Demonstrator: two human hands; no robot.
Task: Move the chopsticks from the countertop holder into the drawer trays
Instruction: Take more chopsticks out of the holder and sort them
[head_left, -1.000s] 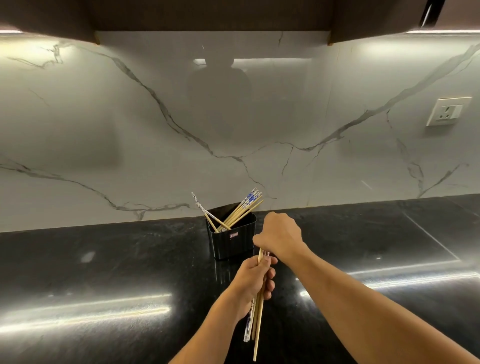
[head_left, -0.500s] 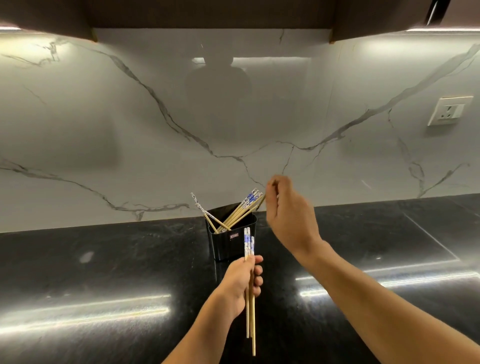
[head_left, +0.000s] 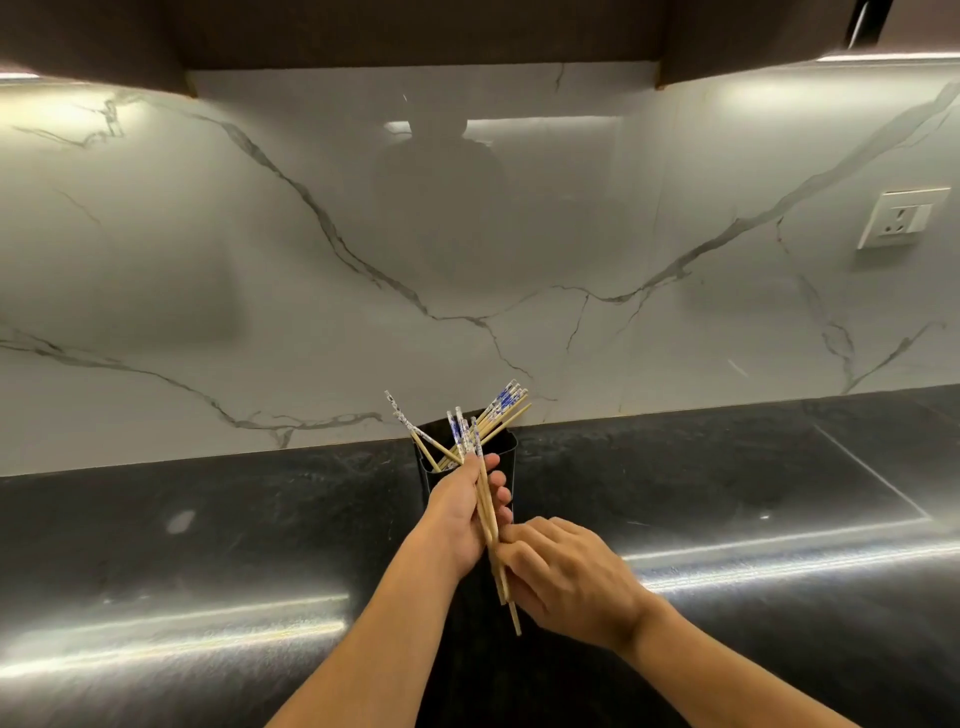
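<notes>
Chopsticks (head_left: 487, 506): a small bundle is running near upright through both hands, just in front of the holder (head_left: 508, 457), patterned tops up and plain tips pointing down

Left hand (head_left: 457, 514) is holding the bundle at mid-length, thumb lying over the sticks, fingers curling round from behind. Right hand (head_left: 576, 582) is closing its fingers round the lower ends, which are poking out just below it. The tips are sitting uneven, so the right hand is probably squaring them up

Other sticks (head_left: 501, 408) are standing in the holder, most leaning right, one leaning left. Holder is sitting on the black countertop (head_left: 208, 545) close to the marble wall (head_left: 260, 260). Drawer and trays are not showing in this view

Handling, as judgement:
- light, stiff, thin wood or bamboo, so weight is posing no problem
- smooth and round, so sticks are liable to slide lengthways or fan out of a loose grip
- the best hold is looking like a full wrap near the middle, where the bundle is balancing
- the second hand is serving better at the ends, keeping them level
- the glossy tops are likely slicker than the bare tips

Step in hand: gathering a handful before going to the drawer; task is looking early, with many sticks not yet out of the holder
</notes>
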